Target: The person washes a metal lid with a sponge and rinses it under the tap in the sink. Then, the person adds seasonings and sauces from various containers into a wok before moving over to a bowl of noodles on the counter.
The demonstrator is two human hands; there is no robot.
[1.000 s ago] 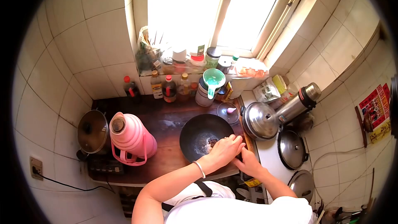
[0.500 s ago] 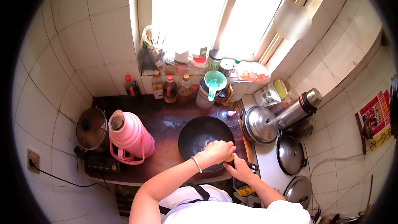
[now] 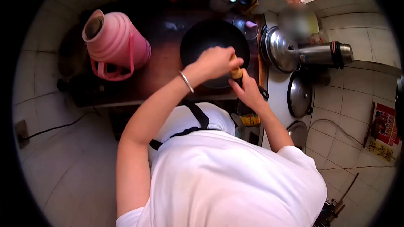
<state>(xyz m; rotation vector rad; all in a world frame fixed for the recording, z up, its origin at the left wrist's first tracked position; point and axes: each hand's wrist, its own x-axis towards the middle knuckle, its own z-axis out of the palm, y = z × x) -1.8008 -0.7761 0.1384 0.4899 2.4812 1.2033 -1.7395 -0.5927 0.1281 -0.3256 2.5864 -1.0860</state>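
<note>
Over the near right rim of a black wok (image 3: 206, 38), both my hands meet at a small yellow-tan piece (image 3: 236, 73) whose kind I cannot make out. My left hand (image 3: 216, 61), with a bracelet at its wrist, is closed at the piece's upper end. Lower down and to the right, my right hand (image 3: 248, 89) is closed around its lower part, where something dark shows. The fingers partly hide it. A black handle (image 3: 264, 92) sticks out beyond my right hand. The wok's near side is partly covered by my left hand and forearm.
A pink thermos jug (image 3: 113, 44) stands left of the wok on the dark table (image 3: 162, 73). A clear lid (image 3: 243, 24) lies by the wok's far right rim. To the right are a steel pot (image 3: 281, 48), a steel flask (image 3: 322, 54) and a lidded pan (image 3: 301, 94).
My view has tilted down, so the table and wok sit higher in the picture and more of my white shirt shows. Both hands stay together at the tan piece.
</note>
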